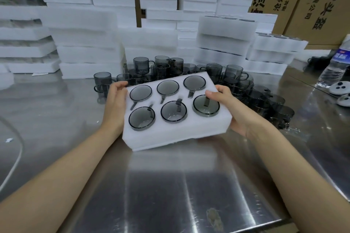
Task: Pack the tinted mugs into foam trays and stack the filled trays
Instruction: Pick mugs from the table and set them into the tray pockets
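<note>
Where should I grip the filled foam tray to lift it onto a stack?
Take the foam tray by its two short ends, one of the hands from each side, as the left hand and right hand do now. Six mugs fill the top, so the bare end walls are likely the safest grip.

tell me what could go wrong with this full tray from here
1. The tray is tilted and held only at its ends by the left grip and right grip; soft foam may flex or slip, spilling mugs.
2. The front-right mug seems to sit proud of its hole, so stacking on it might crack it.
3. Loose mugs crowd the table right behind; a swing could knock them.
</note>
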Action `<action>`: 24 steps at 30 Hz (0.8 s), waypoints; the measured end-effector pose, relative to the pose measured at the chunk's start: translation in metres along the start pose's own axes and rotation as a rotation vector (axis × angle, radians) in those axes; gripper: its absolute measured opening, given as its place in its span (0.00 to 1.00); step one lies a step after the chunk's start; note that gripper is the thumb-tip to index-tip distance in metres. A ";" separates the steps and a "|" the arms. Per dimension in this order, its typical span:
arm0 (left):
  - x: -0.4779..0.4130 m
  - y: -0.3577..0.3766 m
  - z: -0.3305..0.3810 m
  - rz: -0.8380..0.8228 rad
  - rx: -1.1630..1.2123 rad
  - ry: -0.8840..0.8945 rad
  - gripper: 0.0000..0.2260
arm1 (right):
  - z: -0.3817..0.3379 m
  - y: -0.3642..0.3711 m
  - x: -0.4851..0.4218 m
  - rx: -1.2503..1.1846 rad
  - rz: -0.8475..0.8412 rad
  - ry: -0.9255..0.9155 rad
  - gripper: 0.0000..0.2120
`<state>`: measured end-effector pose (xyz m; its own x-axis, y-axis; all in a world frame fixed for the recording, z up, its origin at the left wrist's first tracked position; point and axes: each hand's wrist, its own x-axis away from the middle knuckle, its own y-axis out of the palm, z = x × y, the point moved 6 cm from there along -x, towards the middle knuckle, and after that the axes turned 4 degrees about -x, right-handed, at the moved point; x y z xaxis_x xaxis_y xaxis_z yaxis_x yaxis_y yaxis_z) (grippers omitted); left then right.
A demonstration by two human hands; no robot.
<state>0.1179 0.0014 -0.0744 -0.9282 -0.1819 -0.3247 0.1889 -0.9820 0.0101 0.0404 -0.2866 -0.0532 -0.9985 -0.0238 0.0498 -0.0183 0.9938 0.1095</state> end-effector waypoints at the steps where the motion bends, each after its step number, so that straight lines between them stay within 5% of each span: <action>1: 0.000 0.003 0.001 -0.016 -0.005 -0.020 0.09 | -0.002 -0.002 0.000 -0.032 0.030 -0.022 0.24; 9: 0.023 0.042 -0.001 -0.581 0.376 -0.247 0.22 | -0.018 -0.014 0.000 -0.144 0.163 -0.222 0.24; 17: 0.031 0.044 0.001 -0.536 0.317 -0.199 0.25 | -0.022 -0.008 0.000 0.184 0.115 -0.353 0.46; 24: 0.033 0.044 0.000 -0.551 0.230 -0.144 0.31 | -0.027 -0.001 0.000 0.264 -0.016 -0.452 0.42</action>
<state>0.0953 -0.0483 -0.0844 -0.9067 0.3664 -0.2090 -0.3903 -0.9167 0.0862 0.0414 -0.2905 -0.0267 -0.9197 -0.0481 -0.3896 0.0121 0.9885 -0.1506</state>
